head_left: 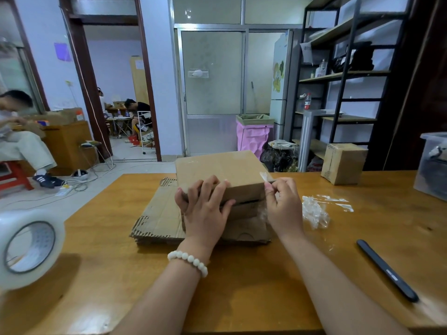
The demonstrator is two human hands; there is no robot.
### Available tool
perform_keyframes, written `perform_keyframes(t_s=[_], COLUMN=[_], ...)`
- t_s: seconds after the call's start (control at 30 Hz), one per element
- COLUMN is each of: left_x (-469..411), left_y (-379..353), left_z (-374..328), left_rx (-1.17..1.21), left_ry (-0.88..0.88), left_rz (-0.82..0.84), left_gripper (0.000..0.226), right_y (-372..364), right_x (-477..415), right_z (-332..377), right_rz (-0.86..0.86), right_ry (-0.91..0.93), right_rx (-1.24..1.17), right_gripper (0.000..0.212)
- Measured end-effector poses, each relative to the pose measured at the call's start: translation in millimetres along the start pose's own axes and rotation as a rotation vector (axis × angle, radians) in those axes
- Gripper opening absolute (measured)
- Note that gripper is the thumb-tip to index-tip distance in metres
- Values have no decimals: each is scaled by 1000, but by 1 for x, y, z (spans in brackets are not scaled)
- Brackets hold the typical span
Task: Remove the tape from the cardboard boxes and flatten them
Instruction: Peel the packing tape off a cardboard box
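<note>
- On the flattened cardboard (159, 218) at mid-table sits the box (217, 170), left hand (205, 209) curled over its near edge.
- Right hand (283, 206) pinches a tape strip (264, 176) at the corner.
- Crumpled tape (314, 211), a pen (387, 269), a tape roll (26, 247) lie around.

Both arms are bare along all that shows, down to the left hand (205, 209) and the right hand (284, 206). Round the left wrist sits a bracelet (188, 261) of round, milky-white beads, strung close in a single row.
</note>
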State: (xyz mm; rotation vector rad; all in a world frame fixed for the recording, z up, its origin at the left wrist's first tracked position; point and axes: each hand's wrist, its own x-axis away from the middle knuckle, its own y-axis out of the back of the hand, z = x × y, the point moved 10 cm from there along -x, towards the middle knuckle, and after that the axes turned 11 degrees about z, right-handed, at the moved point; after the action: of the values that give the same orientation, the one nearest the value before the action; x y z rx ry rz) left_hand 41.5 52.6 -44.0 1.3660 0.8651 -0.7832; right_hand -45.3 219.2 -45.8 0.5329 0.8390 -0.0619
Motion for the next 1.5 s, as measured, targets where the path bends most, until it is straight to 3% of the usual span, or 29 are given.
perform_keyframes(t_s=[0.13,0.3,0.47,0.57,0.73,0.9,1.0,1.13,1.27,1.37,1.5], left_x=[-2,-9,-8,-7,-7,-10,-13,-13,-12,-10,-7], left_y=[-2,-7,-7,-9,-12,-13,-15,-15,-19,-18,-14], left_z=[2,15,13,12,11,11,16,17,19,19,18], left_rx=[19,66,65,29,-45,-45,-26,10,24,23,24], left_ry=[11,60,47,43,-1,6,18,32,47,35,15], left_rz=[32,59,46,74,107,99,103,103,137,124,83], left_gripper=[58,43,36,41,67,77,76,76,76,76,76], right_y=[0,-5,-3,-11,-38,-29,-30,-23,-20,-27,-41], right_x=[1,18,17,20,28,26,34,35,30,33,36], right_z=[-9,-47,-33,-40,-51,-59,-71,-68,-55,-50,-54], right_rz=[21,29,99,194,444,389,405,369,360,414,512], right_ry=[-81,-354,-289,-375,-491,-577,-692,-690,-617,-599,-561], right_rx=[-112,-345,-278,-350,-253,-242,-274,-293,-350,-428,-117], right_gripper=[20,26,24,10,25,13,29,40,28,42,30])
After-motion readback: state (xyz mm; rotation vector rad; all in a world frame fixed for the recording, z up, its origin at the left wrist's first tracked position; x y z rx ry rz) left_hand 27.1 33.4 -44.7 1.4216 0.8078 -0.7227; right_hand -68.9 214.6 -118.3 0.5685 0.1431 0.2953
